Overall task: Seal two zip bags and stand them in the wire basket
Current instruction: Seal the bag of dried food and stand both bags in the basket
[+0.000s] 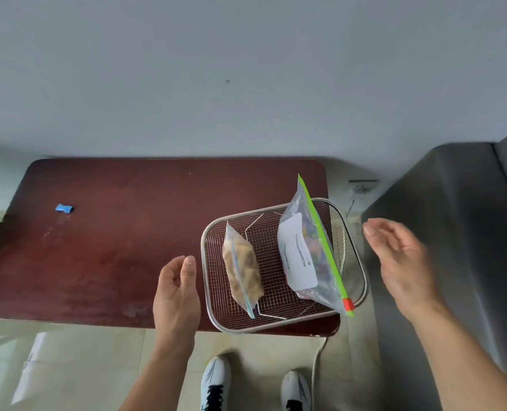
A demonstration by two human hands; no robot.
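Note:
A wire basket (216, 304) sits at the right front corner of a dark red table (112, 247). Two zip bags stand inside it. The small bag (243, 271) holds tan pieces and stands in the left half. The larger bag (305, 256), with a white label, a green zip strip and a red slider at its near end, leans in the right half. My left hand (175, 295) hovers just left of the basket, fingers apart, holding nothing. My right hand (400, 256) is off the basket's right side, empty, with its fingers spread.
A small blue clip (64, 208) lies at the table's far left. A grey sofa (453, 232) stands close on the right. A wall socket (361, 185) and a cord (317, 360) are beyond the table's right edge. My white shoes (216, 381) are on the tiled floor below.

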